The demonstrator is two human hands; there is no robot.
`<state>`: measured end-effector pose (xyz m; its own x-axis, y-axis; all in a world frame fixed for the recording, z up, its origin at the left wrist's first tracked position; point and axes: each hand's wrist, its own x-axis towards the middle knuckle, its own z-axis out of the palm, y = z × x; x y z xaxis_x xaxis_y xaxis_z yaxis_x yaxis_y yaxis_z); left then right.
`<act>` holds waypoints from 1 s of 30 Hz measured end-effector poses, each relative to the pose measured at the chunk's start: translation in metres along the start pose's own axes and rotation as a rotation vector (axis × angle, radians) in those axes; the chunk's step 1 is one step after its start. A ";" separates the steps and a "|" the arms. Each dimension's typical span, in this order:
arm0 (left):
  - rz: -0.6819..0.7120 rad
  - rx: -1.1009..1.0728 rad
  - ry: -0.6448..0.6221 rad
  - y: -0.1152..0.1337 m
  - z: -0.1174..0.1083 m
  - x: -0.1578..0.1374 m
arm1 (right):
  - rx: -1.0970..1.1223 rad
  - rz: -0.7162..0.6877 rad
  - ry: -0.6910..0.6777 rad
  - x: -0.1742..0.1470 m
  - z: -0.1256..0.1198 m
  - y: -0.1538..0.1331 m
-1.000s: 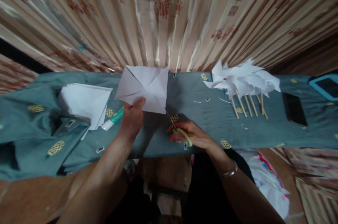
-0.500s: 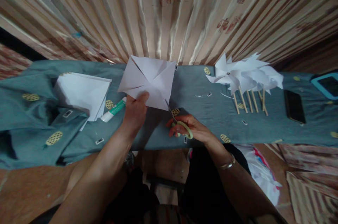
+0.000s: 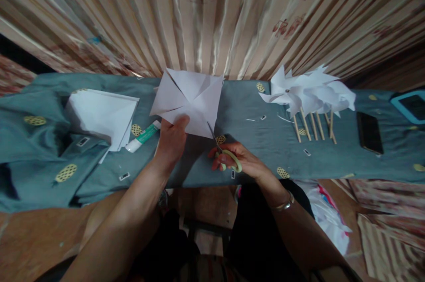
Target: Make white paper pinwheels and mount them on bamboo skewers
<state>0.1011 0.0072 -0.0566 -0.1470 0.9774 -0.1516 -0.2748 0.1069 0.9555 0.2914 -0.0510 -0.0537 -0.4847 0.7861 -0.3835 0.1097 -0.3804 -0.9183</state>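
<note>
A square sheet of white paper (image 3: 199, 91), slit inward from its corners, is held up in front of me. My left hand (image 3: 173, 138) pinches its near edge, thumb on top and the other fingers hidden beneath. In my right hand (image 3: 237, 158) is a pair of scissors (image 3: 234, 162) with light green handles, the fingers closed around the loops. The scissor blades reach over the paper's near right corner. Just left of my left hand lies a green and white glue stick (image 3: 143, 137).
White paper sheets (image 3: 102, 113) lie stacked at the left. Several paper pinwheels (image 3: 308, 91) on wooden sticks rest at the right, beside a black phone (image 3: 369, 133) and a blue-framed device (image 3: 411, 107). Paper scraps dot the green cloth (image 3: 255, 149); a patterned curtain (image 3: 212, 29) hangs behind.
The paper has shifted slightly to the right with my left hand. The scissor blades now reach a little farther into its near right corner.
</note>
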 end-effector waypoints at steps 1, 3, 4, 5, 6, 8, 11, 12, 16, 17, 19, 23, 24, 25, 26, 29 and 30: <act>0.018 0.016 0.013 0.000 0.001 0.000 | -0.001 0.001 0.002 0.000 0.000 -0.001; 0.053 0.049 0.045 0.001 0.002 -0.001 | -0.001 0.001 0.009 -0.001 0.001 -0.002; 0.056 0.058 0.045 0.001 0.003 -0.001 | 0.002 0.003 0.012 -0.001 0.001 -0.002; 0.053 0.065 0.040 0.002 0.002 -0.001 | 0.008 0.006 0.015 0.000 0.001 -0.002; 0.044 0.071 0.031 0.003 0.001 -0.001 | 0.016 0.010 0.018 0.000 0.001 -0.003; 0.020 0.086 0.012 0.006 -0.003 -0.001 | 0.033 0.020 0.019 0.001 0.001 -0.003; -0.024 0.098 0.002 0.007 -0.008 0.001 | 0.043 0.031 0.018 0.002 0.001 -0.003; -0.030 0.091 0.009 0.007 -0.008 0.001 | 0.049 0.035 0.019 0.003 0.002 -0.003; 0.004 0.037 0.054 -0.001 -0.001 0.002 | 0.093 0.042 0.031 0.003 0.002 -0.003; 0.015 0.030 0.059 -0.002 0.000 0.002 | 0.101 0.044 0.034 0.004 0.003 -0.003; 0.020 0.025 0.054 -0.004 0.003 0.001 | 0.106 0.052 0.034 0.004 0.003 -0.003; 0.017 0.013 0.051 -0.003 0.003 0.000 | 0.130 0.067 0.048 0.005 0.003 -0.001; 0.013 0.012 0.053 -0.002 0.003 0.000 | 0.138 0.068 0.051 0.005 0.004 -0.001; 0.009 0.010 0.054 -0.002 0.003 0.000 | 0.145 0.070 0.054 0.005 0.004 0.000; 0.004 0.009 0.053 -0.001 0.003 0.000 | 0.150 0.070 0.055 0.005 0.004 0.000; 0.003 -0.009 0.041 0.002 0.003 0.000 | 0.157 0.077 0.056 0.005 0.004 0.000; 0.011 -0.013 0.041 0.003 0.003 -0.001 | 0.159 0.078 0.058 0.004 0.004 0.000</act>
<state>0.1030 0.0074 -0.0525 -0.1889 0.9703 -0.1514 -0.2850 0.0934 0.9540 0.2856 -0.0494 -0.0549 -0.4284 0.7766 -0.4619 0.0041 -0.5095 -0.8604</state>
